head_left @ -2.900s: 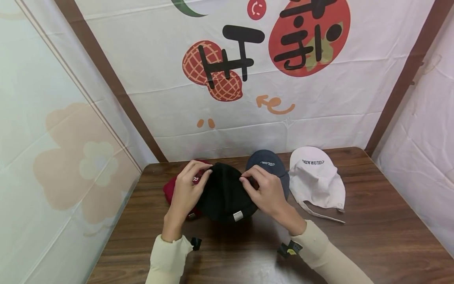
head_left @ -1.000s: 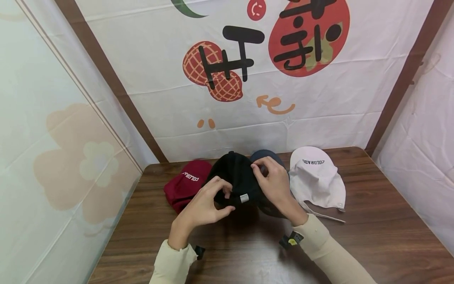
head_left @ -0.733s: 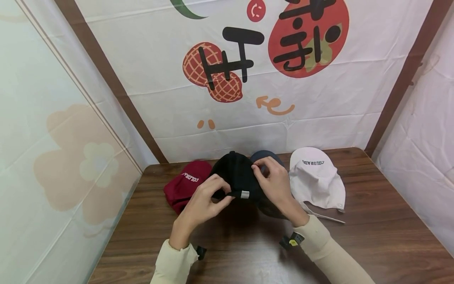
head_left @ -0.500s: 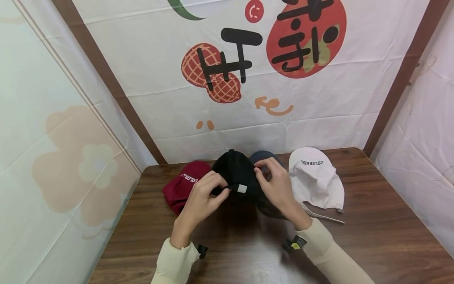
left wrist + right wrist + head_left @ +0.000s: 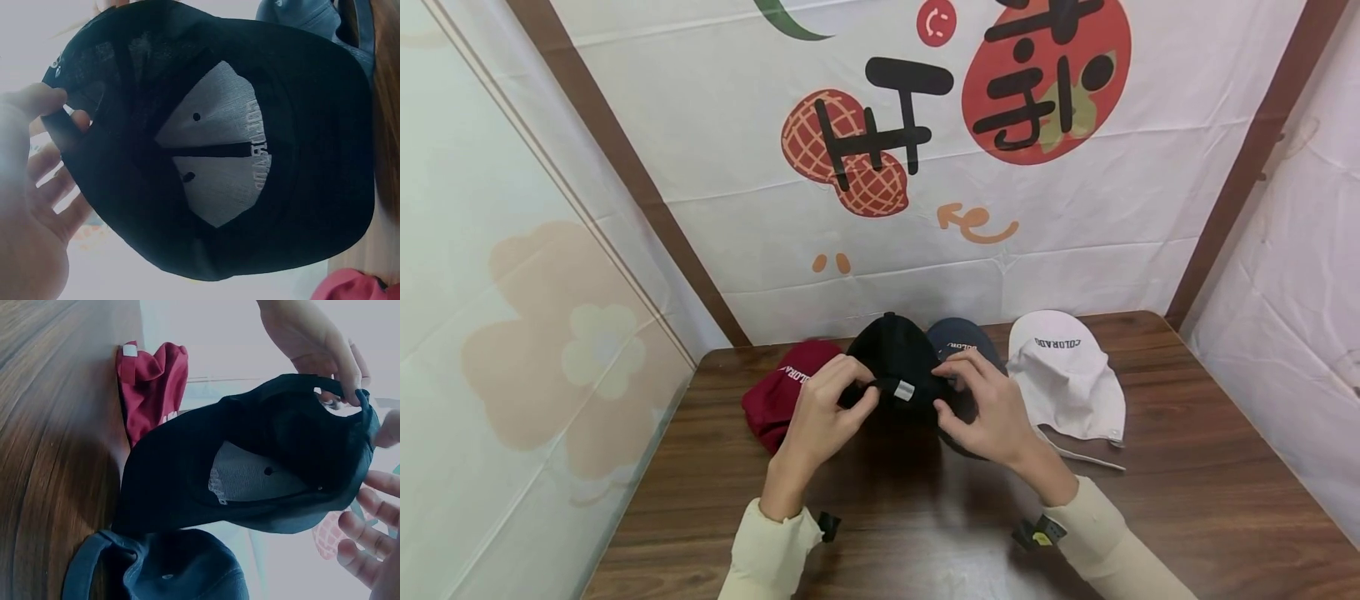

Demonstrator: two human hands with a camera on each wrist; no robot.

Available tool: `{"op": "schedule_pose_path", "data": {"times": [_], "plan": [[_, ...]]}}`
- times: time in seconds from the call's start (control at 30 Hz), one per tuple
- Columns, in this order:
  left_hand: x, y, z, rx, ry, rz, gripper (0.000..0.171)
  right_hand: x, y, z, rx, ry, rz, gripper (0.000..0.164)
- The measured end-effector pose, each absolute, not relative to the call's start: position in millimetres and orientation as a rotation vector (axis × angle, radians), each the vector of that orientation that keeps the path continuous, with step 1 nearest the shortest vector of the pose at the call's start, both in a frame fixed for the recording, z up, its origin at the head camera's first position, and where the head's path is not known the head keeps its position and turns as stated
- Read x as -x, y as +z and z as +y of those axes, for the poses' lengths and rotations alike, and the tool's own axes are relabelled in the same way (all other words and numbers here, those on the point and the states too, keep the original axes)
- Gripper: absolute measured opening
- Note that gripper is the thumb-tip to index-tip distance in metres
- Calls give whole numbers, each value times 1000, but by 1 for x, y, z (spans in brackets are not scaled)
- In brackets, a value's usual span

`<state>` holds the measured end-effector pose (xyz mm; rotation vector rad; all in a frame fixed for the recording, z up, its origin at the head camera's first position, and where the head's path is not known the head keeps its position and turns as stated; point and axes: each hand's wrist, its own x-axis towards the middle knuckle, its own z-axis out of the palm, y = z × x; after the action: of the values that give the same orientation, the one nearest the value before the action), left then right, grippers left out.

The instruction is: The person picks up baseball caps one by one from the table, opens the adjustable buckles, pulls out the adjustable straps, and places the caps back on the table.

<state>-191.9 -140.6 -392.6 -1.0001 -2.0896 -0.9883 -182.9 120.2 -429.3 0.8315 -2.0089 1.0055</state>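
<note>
In the head view, a black cap [image 5: 891, 346] is held up over the wooden table [image 5: 902, 533], between a red cap [image 5: 775, 396] and a navy cap [image 5: 966, 335]. The left hand [image 5: 827, 412] pinches the black cap's back strap between thumb and forefinger, just beside a small pale tag [image 5: 905, 390]. The right hand [image 5: 992, 414] is at the cap's opposite edge, thumb and forefinger apart with a gap between their tips, in front of the navy cap; whether the fingertips press the fabric I cannot tell. From the left wrist, the cap's hollow faces the camera, showing pale lining panels [image 5: 215, 115] and the opening above the strap. The right wrist view shows the brim pointing down at the tabletop, though contact there is unclear. A white cap [image 5: 1067, 387] lies to the right of the navy one, its loose strap trailing on the wood. Behind the table hangs a white cloth [image 5: 880, 300] printed with a red peanut [image 5: 874, 193].
</note>
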Motion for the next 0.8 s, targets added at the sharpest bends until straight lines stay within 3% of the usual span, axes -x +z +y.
{"op": "schedule_pose_path", "data": {"times": [0.23,0.5,0.8], "plan": [[194,-390,-141,983,-1000,-2047,11,182,-429,122,-858,878,-2041,42],[196,-383,-139,1003,-1004,-1978,16,187,-427,120,-795,894,-1892,17],[197,-376,-139,968,-992,-1942,15,187,-416,116,-793,944,-1774,12]]}}
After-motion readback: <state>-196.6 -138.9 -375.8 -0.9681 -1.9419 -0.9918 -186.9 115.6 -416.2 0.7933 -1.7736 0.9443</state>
